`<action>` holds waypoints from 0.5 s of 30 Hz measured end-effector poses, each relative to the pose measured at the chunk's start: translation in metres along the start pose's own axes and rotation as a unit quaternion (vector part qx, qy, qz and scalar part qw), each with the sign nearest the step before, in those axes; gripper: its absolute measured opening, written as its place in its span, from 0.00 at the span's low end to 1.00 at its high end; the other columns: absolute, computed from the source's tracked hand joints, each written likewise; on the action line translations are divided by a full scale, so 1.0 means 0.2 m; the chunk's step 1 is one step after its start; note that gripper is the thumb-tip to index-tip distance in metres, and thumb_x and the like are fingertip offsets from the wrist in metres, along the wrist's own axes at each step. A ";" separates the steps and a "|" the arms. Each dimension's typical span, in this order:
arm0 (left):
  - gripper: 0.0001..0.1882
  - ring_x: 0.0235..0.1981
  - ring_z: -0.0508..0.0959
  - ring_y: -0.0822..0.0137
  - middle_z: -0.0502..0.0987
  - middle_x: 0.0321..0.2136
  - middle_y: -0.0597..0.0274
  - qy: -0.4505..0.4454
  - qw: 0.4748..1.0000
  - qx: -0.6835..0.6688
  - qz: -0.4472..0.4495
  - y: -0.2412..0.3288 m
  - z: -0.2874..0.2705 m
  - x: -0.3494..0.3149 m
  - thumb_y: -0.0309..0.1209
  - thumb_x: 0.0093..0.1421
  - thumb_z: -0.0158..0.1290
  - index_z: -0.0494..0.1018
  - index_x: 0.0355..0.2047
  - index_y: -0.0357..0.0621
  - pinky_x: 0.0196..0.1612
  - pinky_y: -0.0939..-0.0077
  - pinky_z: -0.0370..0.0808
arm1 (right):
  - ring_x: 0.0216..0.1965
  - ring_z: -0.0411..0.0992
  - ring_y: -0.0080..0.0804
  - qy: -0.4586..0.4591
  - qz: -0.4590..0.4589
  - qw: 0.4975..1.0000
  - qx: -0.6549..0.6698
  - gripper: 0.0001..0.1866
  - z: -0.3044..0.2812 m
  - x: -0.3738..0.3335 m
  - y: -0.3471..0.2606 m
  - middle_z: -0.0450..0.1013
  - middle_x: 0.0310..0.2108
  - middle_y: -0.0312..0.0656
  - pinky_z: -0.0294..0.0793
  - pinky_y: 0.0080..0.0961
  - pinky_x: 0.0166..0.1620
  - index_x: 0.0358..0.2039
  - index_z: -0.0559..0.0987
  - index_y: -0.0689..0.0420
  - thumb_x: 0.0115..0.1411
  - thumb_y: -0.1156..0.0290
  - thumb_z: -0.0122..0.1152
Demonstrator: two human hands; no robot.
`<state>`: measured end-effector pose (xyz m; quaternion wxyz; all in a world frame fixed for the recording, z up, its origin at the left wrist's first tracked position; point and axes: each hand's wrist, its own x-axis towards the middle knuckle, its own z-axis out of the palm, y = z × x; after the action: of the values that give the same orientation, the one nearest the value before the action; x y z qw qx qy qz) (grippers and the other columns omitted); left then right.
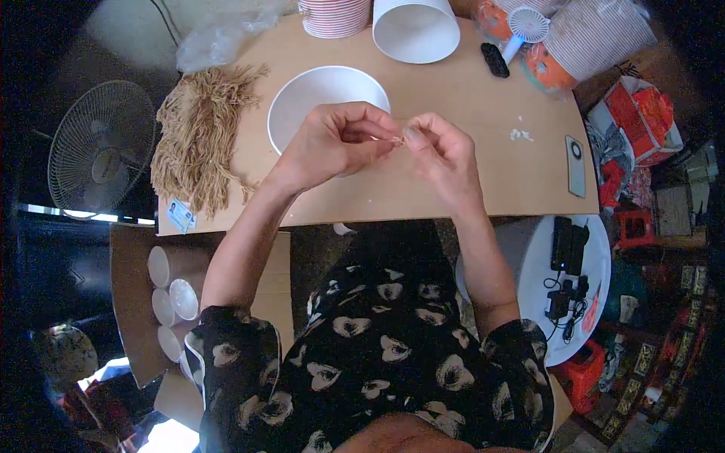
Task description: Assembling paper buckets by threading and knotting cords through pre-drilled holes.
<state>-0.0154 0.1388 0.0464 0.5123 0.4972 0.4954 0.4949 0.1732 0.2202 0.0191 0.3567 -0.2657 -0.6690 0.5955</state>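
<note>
Above the near half of the cardboard-coloured table (483, 181), my left hand (325, 147) and my right hand (445, 155) meet with fingertips pinched together. Between them shows a tiny pale bit, too small to name. Behind my left hand stands a white round bowl (302, 87), partly hidden by that hand. To the left, a thick bundle of tan cords (200, 140) lies in a loose heap with some strands trailing toward my left wrist. A few small white scraps (521, 135) lie on the table to the right of my right hand.
Stacked striped paper tubs (336, 16), a tipped white tub (415, 34) and a small handheld fan (527, 26) stand at the back. A phone (575, 166) lies by the right edge. Below are a box of cups (136, 302) and a white stool (529, 302) with chargers.
</note>
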 end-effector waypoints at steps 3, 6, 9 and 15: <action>0.19 0.32 0.77 0.78 0.82 0.39 0.61 -0.022 1.000 -0.003 0.008 0.00 -0.01 0.00 0.18 0.57 0.59 0.74 0.50 0.37 0.34 0.85 0.75 | 0.25 0.66 0.13 -0.003 0.004 1.000 -0.009 0.09 -0.02 -0.01 -0.01 0.73 0.25 0.30 0.63 0.14 0.29 0.35 0.77 0.61 0.66 0.68 0.59; 0.17 0.33 0.77 0.82 0.83 0.36 0.61 -0.014 1.000 -0.017 0.023 0.00 0.01 0.00 0.17 0.57 0.55 0.75 0.48 0.36 0.33 0.87 0.74 | 0.21 0.58 0.08 0.007 -0.025 1.000 0.016 0.08 -0.01 0.00 0.00 0.67 0.23 0.24 0.55 0.11 0.23 0.34 0.78 0.59 0.65 0.67 0.61; 0.18 0.32 0.76 0.81 0.82 0.37 0.63 -0.006 0.998 0.057 0.028 0.00 0.02 -0.01 0.20 0.58 0.58 0.74 0.50 0.37 0.34 0.87 0.73 | 0.21 0.58 0.08 0.013 -0.031 0.999 0.018 0.08 0.00 -0.01 -0.02 0.67 0.22 0.24 0.54 0.10 0.23 0.34 0.78 0.59 0.65 0.67 0.61; 0.16 0.26 0.74 0.85 0.83 0.32 0.64 0.024 0.995 0.087 0.040 0.02 0.06 -0.01 0.21 0.56 0.59 0.76 0.46 0.34 0.28 0.89 0.71 | 0.24 0.65 0.10 0.014 -0.004 1.000 0.021 0.08 -0.01 -0.02 -0.05 0.72 0.24 0.28 0.61 0.12 0.28 0.34 0.78 0.61 0.65 0.69 0.61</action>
<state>-0.0039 0.1357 0.0513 0.4349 0.5473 0.5286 0.4815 0.1789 0.2167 0.0274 0.3736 -0.2636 -0.6527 0.6040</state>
